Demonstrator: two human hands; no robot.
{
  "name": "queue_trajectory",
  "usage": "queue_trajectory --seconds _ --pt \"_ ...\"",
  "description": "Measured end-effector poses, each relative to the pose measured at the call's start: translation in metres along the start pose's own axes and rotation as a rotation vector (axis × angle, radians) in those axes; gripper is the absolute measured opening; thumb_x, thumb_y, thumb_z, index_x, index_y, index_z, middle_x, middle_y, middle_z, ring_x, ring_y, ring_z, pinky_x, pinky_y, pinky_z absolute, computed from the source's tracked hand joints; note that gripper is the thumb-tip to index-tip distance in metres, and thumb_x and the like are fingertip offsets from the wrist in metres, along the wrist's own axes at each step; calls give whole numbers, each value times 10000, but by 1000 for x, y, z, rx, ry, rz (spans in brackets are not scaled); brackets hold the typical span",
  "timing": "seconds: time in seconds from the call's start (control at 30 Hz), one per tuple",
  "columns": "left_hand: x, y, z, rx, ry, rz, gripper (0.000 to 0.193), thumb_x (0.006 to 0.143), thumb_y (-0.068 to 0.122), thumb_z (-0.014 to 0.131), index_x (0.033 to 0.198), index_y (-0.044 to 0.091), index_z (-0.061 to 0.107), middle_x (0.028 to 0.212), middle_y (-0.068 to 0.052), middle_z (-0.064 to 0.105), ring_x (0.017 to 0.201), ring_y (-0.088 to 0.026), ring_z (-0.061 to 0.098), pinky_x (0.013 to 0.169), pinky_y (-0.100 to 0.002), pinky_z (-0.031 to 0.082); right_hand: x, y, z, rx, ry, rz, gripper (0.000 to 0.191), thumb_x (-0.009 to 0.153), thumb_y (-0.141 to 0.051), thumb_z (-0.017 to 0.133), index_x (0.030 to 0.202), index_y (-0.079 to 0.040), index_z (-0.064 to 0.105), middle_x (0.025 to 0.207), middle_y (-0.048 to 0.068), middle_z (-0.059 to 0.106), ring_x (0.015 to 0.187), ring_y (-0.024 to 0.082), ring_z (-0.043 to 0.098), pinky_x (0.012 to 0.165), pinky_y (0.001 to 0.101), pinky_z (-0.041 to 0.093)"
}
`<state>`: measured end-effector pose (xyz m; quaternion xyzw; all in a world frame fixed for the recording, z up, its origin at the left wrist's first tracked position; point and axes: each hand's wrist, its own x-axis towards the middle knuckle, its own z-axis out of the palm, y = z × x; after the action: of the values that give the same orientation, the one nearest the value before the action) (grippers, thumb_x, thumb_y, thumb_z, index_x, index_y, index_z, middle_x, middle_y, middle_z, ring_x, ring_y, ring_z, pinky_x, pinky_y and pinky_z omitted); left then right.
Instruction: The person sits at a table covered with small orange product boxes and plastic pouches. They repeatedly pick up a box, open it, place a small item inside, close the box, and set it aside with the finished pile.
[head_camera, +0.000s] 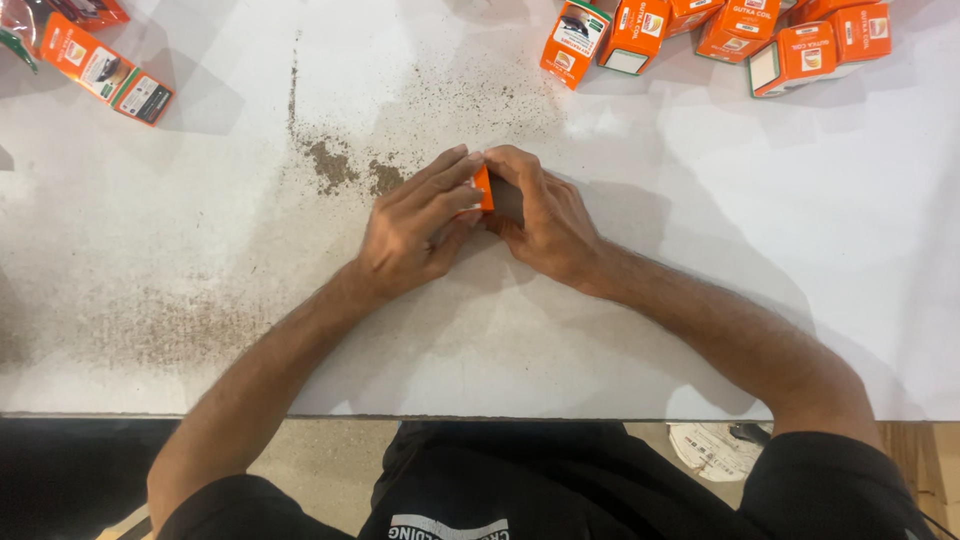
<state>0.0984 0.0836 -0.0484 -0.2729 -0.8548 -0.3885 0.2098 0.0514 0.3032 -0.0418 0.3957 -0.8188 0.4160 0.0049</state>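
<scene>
A small orange carton (484, 188) sits between the two hands near the middle of the white bench (700, 330), pinched from both sides so that only a narrow orange strip of it shows. The left hand (418, 226) lies flat against the carton's left face, fingers stretched forward and thumb tucked under, while the right hand (540, 214) curls over the top and right face, its fingertips meeting those of the left above the carton. Both hands are thus closed together on the one carton, and most of it is hidden behind them; whether it rests on the bench or is lifted just clear cannot be told. Just beyond the left hand, toward the far edge, a patch of dark spilled powder (345, 165) is smeared over the bench surface, with a fainter dusting (160, 320) spreading toward the near left edge. Along the far edge at the right lies a loose cluster of orange cartons (720, 35), some upright, some tipped, well apart from the hands. In the far left corner lie flattened orange cartons (105, 70). Nothing stands between the hands and either group.
</scene>
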Motion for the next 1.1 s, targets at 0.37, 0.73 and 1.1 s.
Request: queue_trajectory --seconds 0.37,0.73,1.1 --pt "-17 1 -3 184 -139 104 330 941 246 787 1195 58 688 1576 -250 440 1517 -401 341 1267 -584 313 3 -3 0 -39 -28 -57 902 804 34 854 1527 -86 327 1450 188 600 1316 385 609 1068 436 543" --pt "-67 -165 -147 825 500 -660 1138 819 410 848 1592 -105 190 1596 -447 147 1480 -543 189 1182 -689 174 52 83 -72 -913 114 20 641 1044 -292 723 1548 11 468 1474 288 429 1457 467 355 1193 780 168" --pt "33 -38 12 -512 96 -261 566 1106 425 558 1498 33 442 1653 -209 372 1587 -374 292 1321 -526 201 30 29 6 784 -159 137 823 1139 -499 481 1702 -56 76 1705 194 252 1593 314 284 1306 475 313"
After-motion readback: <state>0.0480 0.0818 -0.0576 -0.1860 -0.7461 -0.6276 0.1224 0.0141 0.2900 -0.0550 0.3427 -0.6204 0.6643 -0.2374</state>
